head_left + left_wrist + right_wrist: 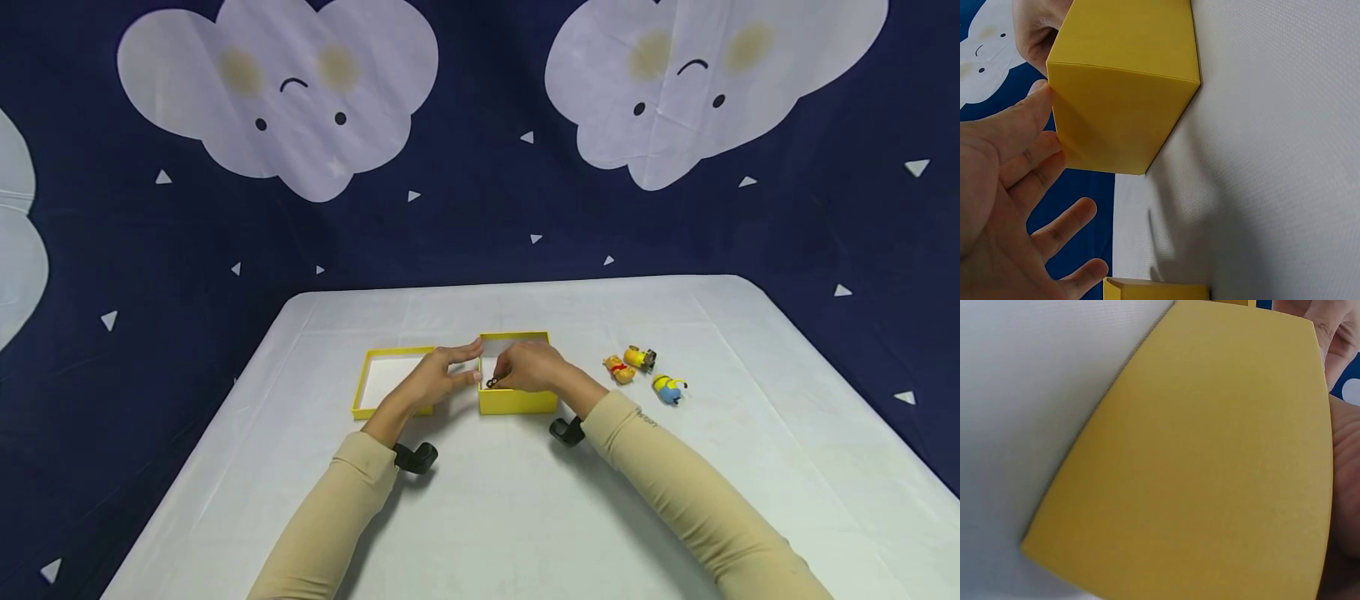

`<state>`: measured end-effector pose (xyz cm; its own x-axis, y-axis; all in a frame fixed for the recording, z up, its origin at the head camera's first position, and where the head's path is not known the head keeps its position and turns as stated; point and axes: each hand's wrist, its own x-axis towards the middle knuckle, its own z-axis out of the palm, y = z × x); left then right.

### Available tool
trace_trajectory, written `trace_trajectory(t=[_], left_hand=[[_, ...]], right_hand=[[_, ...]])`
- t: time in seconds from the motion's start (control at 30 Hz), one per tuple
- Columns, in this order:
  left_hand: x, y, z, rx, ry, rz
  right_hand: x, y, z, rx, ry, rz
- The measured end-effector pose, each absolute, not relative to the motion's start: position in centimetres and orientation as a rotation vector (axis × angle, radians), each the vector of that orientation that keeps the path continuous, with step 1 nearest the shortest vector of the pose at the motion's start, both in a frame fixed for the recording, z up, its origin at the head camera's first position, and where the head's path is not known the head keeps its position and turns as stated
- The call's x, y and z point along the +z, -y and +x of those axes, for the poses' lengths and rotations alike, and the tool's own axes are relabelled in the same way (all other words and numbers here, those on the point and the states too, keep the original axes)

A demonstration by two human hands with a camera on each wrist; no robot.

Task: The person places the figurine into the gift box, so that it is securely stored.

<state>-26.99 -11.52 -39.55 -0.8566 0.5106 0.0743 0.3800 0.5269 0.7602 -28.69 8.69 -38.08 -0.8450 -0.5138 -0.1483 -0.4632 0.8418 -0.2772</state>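
Observation:
A yellow box with a white inside stands open-topped on the table. My right hand reaches into it, fingers curled, pinching a small dark toy figure near the left wall; most of the figure is hidden. In the right wrist view the box wall covers the fingertips. My left hand is at the box's left side with its fingers spread. The left wrist view shows its thumb and some fingertips touching the box's upper edge, the other fingers extended apart from it.
Left of the box lies a shallow yellow lid, white inside, partly behind the left hand. Right of the box are an orange bear figure in red, a yellow toy figure and a yellow-and-blue toy figure. A white cloth covers the table.

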Motion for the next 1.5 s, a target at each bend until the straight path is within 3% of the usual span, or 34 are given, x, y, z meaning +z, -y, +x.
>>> trace_trajectory(t=[1.0,1.5], left_hand=[[-39.5,11.5,-27.0,1.27,-2.584,0.74],[-39.5,11.6,-26.9,1.283,-2.566,0.731]], right_hand=[[-38.3,-9.1,-28.8,-0.395,-2.829,-0.737],[-38.3,-10.0,-28.5,-0.729,-2.771,-0.736]])
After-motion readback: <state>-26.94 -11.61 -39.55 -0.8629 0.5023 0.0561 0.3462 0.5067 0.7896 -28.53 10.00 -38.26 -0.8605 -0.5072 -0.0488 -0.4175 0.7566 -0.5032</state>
